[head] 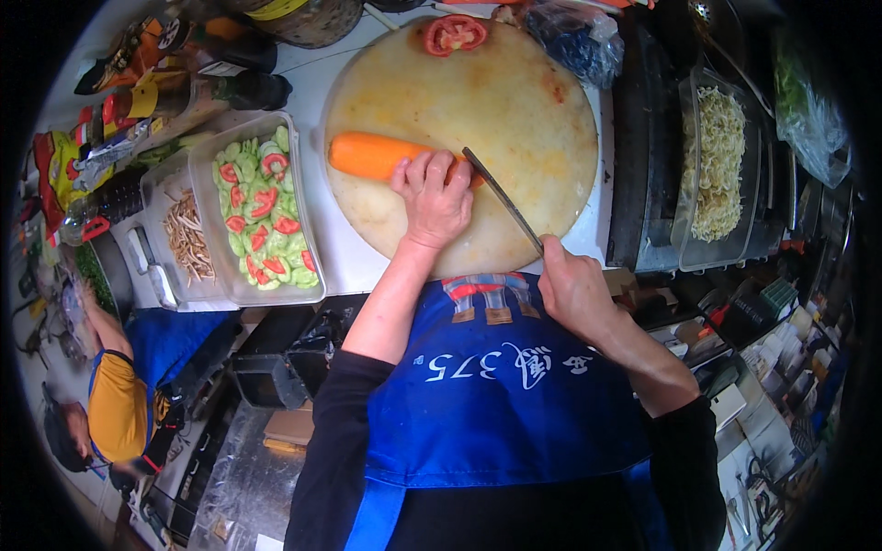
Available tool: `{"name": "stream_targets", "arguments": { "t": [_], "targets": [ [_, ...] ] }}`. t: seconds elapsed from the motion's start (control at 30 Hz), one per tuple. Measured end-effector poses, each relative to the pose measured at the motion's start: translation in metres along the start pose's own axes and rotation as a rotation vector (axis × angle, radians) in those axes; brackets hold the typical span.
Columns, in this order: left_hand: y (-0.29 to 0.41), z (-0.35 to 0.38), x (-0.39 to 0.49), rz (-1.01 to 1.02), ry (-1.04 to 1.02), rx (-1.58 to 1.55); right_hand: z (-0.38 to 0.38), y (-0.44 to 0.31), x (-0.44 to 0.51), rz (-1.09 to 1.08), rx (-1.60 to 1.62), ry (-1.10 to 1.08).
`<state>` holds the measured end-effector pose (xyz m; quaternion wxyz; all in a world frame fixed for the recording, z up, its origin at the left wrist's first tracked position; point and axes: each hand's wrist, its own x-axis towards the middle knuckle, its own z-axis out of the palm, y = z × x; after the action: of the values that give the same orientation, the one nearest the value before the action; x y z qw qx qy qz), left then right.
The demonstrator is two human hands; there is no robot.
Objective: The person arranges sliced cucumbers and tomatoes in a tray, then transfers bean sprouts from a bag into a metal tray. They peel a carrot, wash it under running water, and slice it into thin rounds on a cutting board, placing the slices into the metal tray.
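Observation:
A large peeled carrot (375, 155) lies crosswise on a round, stained cutting board (413, 96). My left hand (437, 196) grips it near its right end, the fingers bent over the top. In my right hand (575, 282) is the handle of a knife (506, 200), seen almost edge-on as a dark, narrow blade. Its tip is just right of the carrot's right end; whether the blade touches the carrot I cannot tell. At the board's far edge rests a cut tomato piece (455, 36) with its inside showing.
Left of the board stands a clear container of sliced cucumber and tomato (317, 241), beside one holding brown strips (189, 237). Bean sprouts (716, 165) fill a container at right. A plastic bag (586, 41) touches the board's far right. A co-worker (120, 406) is at far left.

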<state>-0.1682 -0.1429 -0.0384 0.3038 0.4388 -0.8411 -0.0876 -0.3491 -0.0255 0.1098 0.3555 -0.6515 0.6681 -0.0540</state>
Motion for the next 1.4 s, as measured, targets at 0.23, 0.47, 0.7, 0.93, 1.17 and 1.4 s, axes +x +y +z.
{"name": "stream_targets", "arguments": {
  "t": [0.23,0.47,0.7,0.93,1.17,1.4],
  "targets": [
    [-0.001,0.002,-0.001,0.005,0.007,0.011,0.027,0.014,0.022,0.018,0.007,0.012],
    [-0.004,0.005,-0.002,0.001,0.031,-0.024,0.04,0.018,0.038,0.064,0.031,0.06],
    [-0.003,0.005,-0.002,0.012,0.03,-0.029,0.0,-0.007,-0.003,0.073,-0.02,0.004],
    [-0.002,0.003,0.0,0.02,0.031,-0.006,-0.002,-0.008,-0.008,0.065,-0.033,-0.034],
    [-0.004,0.004,-0.002,0.034,0.028,-0.031,0.029,0.006,0.027,0.063,-0.008,0.011],
    [-0.002,0.005,0.001,0.024,0.079,-0.041,0.017,0.004,0.035,0.086,0.037,0.043]
  ]
}}
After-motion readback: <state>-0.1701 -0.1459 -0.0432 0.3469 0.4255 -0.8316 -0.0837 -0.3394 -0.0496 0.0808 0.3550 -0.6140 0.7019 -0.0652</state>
